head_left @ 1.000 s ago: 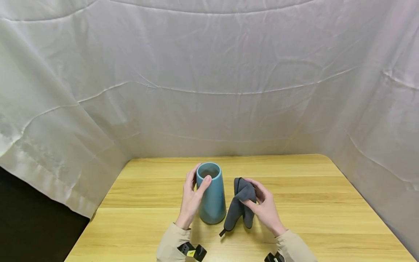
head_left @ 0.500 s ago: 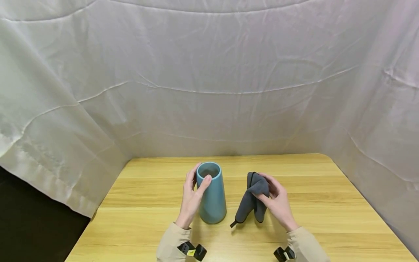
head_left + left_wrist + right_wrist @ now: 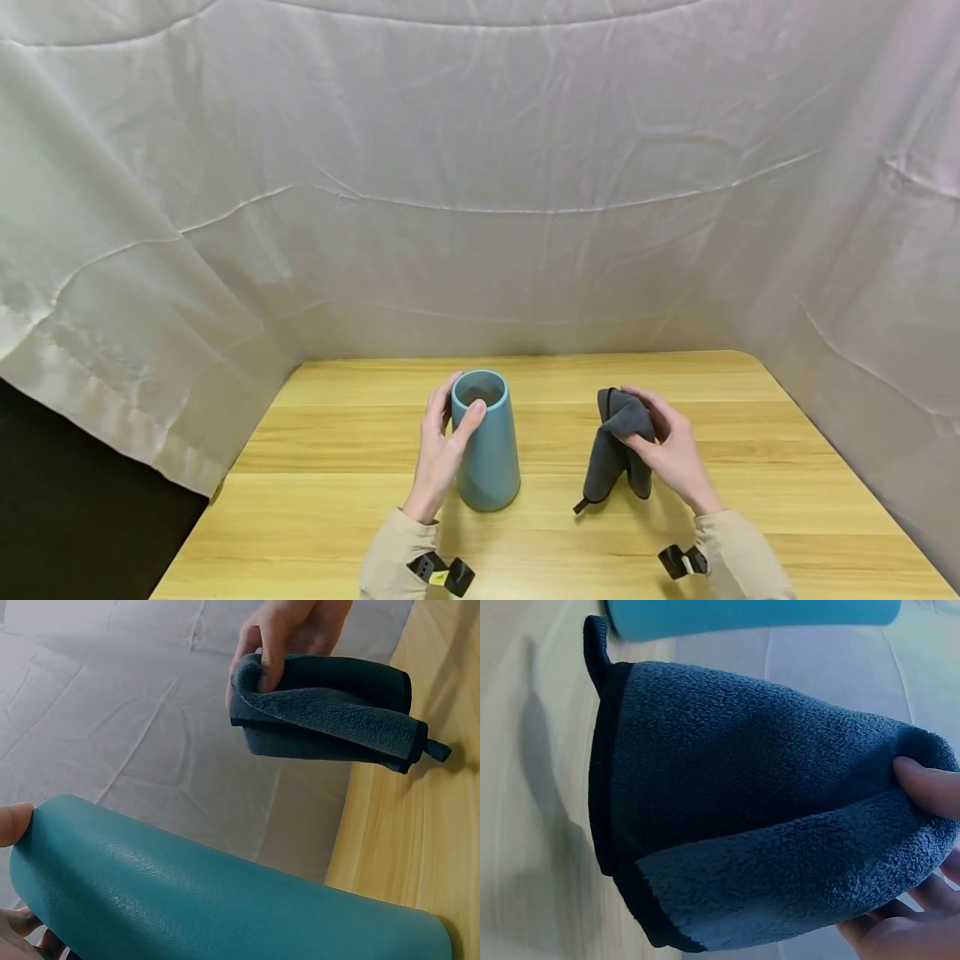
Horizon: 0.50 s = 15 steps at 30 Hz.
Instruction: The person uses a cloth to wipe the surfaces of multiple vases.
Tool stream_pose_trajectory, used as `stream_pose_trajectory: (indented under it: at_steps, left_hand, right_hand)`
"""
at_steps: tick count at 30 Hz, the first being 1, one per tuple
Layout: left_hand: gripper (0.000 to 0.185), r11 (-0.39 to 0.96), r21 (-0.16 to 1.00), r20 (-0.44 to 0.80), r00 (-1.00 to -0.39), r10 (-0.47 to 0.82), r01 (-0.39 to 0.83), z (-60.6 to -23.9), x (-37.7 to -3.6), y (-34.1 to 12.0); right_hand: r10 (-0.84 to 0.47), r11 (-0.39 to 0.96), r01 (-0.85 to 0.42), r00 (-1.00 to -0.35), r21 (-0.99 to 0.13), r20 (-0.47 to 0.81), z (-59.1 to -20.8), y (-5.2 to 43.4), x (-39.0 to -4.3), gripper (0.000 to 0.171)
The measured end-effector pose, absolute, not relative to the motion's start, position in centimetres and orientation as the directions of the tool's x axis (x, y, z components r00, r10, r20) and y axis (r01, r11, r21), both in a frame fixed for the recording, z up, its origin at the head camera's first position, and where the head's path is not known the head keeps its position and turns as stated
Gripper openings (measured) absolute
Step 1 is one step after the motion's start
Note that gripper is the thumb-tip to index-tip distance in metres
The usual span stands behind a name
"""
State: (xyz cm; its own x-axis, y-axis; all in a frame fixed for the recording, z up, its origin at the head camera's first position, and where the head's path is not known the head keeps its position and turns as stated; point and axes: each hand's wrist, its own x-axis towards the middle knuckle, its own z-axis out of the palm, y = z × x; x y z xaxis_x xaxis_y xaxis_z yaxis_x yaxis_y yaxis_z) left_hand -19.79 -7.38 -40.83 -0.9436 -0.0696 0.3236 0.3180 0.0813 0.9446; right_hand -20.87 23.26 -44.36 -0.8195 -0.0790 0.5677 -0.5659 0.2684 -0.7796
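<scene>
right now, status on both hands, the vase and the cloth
Left hand grips blue vase at rim, vase upright on table. Right hand holds grey cloth up, clear of vase. Nothing between them.

- The tall teal tapered vase [image 3: 486,442] stands upright on the wooden bench [image 3: 337,500], near its middle.
- The left hand [image 3: 441,450] grips the vase's left side, thumb at the rim.
- The folded dark grey fleece cloth [image 3: 615,446] hangs right of the vase, apart from it, pinched by the right hand [image 3: 671,450].
- The white draped sheet [image 3: 480,183] rises behind the bench.
</scene>
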Motion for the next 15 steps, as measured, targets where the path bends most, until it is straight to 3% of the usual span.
stream_pose_trajectory:
  at_steps: [8,15]
  left_hand:
    - [0.059,0.078,0.945,0.322,-0.944,-0.067,0.317,-40.8,-19.9,-7.4]
    - [0.058,0.075,0.945,0.322,-0.944,-0.069,0.317,-40.8,-19.9,-7.4]
  right_hand:
    - [-0.124,0.385,-0.572,-0.81,-0.724,0.573,-43.8,24.3,-21.0,0.059]
    - [-0.155,0.621,-0.537,-0.798,-0.571,0.582,-43.3,24.9,-20.8,0.068]
